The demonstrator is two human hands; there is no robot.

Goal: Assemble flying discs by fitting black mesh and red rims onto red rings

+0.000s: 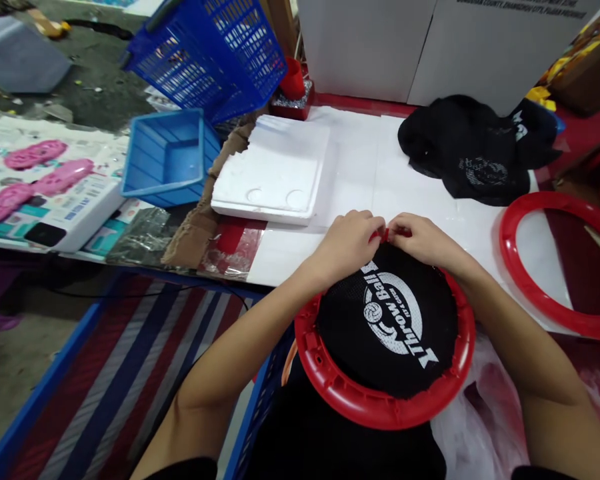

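A red plastic ring [380, 408] with black netting [350, 320] inside it leans between my forearms at the table's front edge. White lettering reading "Throw Ball" is printed on the netting. My left hand [353, 241] pinches the ring's far edge, fingers curled. Right beside it, my right hand [420, 239] is closed on the same far edge. The two hands nearly touch, and a small bit of red shows between their fingertips. Both thumbs are partly hidden.
Another red ring [513, 267] lies at the right, below a pile of black netting [475, 150]. White foam [275, 167], a light blue bin [167, 190] and a tilted blue basket [215, 60] stand left of centre. Pink shoe-shaped pieces [35, 155] lie far left. Grey cartons [365, 47] stand behind.
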